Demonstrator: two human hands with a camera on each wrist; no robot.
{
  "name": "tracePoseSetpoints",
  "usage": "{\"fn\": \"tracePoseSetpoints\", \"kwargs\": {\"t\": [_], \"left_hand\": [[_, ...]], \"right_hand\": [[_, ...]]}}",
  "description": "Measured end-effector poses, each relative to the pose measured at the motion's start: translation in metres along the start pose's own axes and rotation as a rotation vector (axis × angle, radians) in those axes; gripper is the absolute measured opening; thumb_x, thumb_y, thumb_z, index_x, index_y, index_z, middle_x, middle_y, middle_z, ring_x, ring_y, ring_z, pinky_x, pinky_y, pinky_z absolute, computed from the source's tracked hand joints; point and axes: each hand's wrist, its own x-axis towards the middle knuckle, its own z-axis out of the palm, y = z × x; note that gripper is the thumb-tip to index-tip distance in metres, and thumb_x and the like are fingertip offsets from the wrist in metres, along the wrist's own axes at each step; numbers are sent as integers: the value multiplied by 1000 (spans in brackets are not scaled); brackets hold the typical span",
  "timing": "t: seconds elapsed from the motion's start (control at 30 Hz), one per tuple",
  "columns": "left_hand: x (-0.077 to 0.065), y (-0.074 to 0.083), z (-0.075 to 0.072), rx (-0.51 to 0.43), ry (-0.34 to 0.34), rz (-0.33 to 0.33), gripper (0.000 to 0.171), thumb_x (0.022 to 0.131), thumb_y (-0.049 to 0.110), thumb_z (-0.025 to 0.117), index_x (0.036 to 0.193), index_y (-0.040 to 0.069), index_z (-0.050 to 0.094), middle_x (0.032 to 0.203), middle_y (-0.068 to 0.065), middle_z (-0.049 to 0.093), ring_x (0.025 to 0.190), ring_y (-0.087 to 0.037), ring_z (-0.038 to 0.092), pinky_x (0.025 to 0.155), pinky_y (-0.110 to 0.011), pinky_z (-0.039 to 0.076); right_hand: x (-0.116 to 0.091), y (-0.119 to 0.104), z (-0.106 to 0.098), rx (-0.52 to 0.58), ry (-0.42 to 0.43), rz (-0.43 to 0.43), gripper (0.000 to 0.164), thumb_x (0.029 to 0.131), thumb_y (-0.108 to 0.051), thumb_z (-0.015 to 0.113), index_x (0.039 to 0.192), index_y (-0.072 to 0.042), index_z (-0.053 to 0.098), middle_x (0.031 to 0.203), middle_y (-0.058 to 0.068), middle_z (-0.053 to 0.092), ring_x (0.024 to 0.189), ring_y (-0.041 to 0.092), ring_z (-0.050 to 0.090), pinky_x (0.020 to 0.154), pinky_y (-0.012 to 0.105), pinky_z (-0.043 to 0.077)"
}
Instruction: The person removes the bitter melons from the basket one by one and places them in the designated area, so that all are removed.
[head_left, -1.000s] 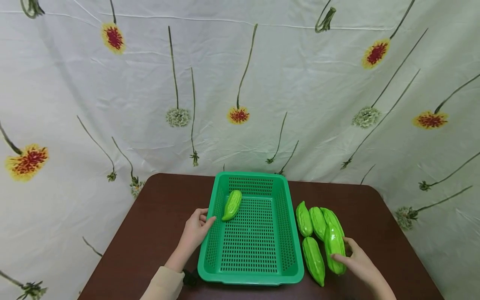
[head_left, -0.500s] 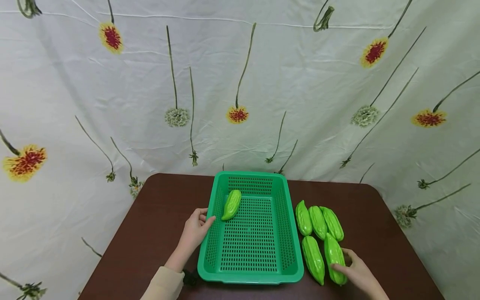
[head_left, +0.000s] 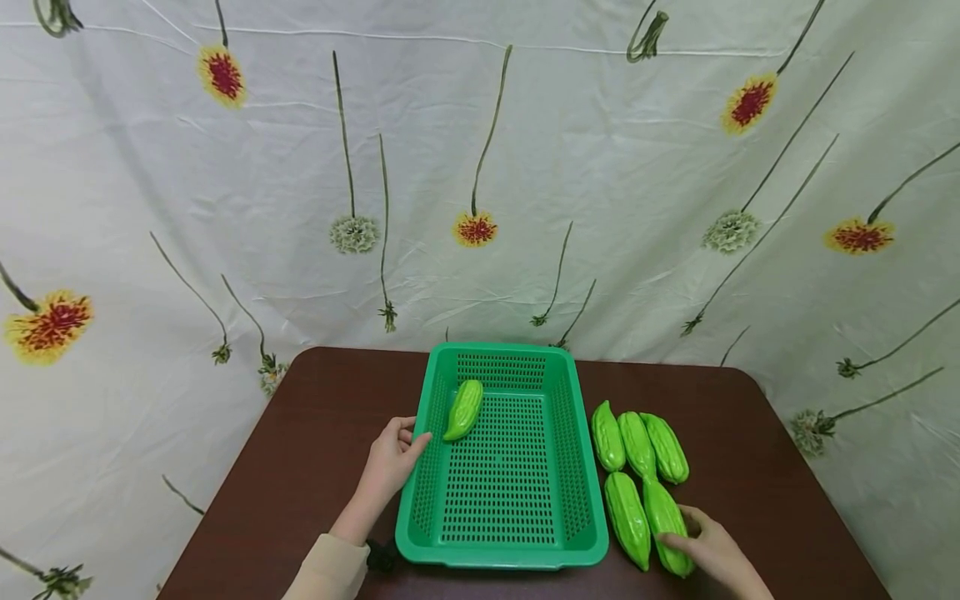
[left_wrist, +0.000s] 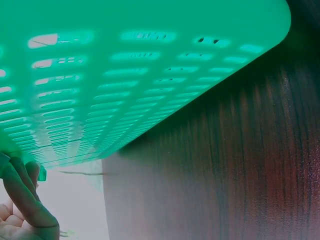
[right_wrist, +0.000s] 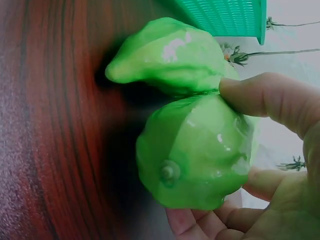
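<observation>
My left hand [head_left: 392,457] pinches the left rim of a green plastic basket [head_left: 501,560]; in the left wrist view its fingers [left_wrist: 25,192] hook at the rim. Inside the basket, near its far left corner, lies one bitter melon [head_left: 465,410]. My right hand [head_left: 708,546] grips another bitter melon [head_left: 666,527] at the front of a group right of the basket, thumb on one side and fingers round the other. In the right wrist view this held bitter melon [right_wrist: 195,150] sits against a neighbouring bitter melon [right_wrist: 165,55], its stem end toward the camera.
Beside the held one lies a bitter melon [head_left: 627,521] next to the basket's right wall. Behind are three more: a left one [head_left: 607,437], a middle one [head_left: 637,444] and a right one [head_left: 666,447]. A dark brown table [head_left: 315,417] bears everything, with a flowered cloth [head_left: 480,150] hanging behind.
My right hand has drawn its bitter melon toward the front, off the ones behind, and its near end has come alongside the bitter melon by the basket. The left hand stays put.
</observation>
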Motion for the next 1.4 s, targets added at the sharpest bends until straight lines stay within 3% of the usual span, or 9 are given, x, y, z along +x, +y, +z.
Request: {"fn": "tracePoseSetpoints", "kwargs": {"t": [0.47,0.7,1.4], "left_hand": [[-1,0,0,14,-3,-6,45,96,20,65,132,-5,52,93,-11,56,75,-15,50,63,-27,43],[-1,0,0,12,-5,-1,44,96,20,65,131,-5,53,93,-11,57,75,-14,50,63,-27,43],[-1,2,-1,17,5,4,45,96,20,66,132,-4,53,93,-11,57,76,-14,52,64,-27,44]], "right_hand": [[2,2,7,-23,-14,35,92,84,-51,72,139,16,40,128,37,52,110,46,58,82,49,52],[1,3,6,-65,-29,23,91,87,-55,67,137,18,42,128,38,52,109,48,57,81,50,52],[2,2,3,-50,-6,12,94,87,-58,66,137,18,41,132,39,49,116,52,52,85,51,50]]}}
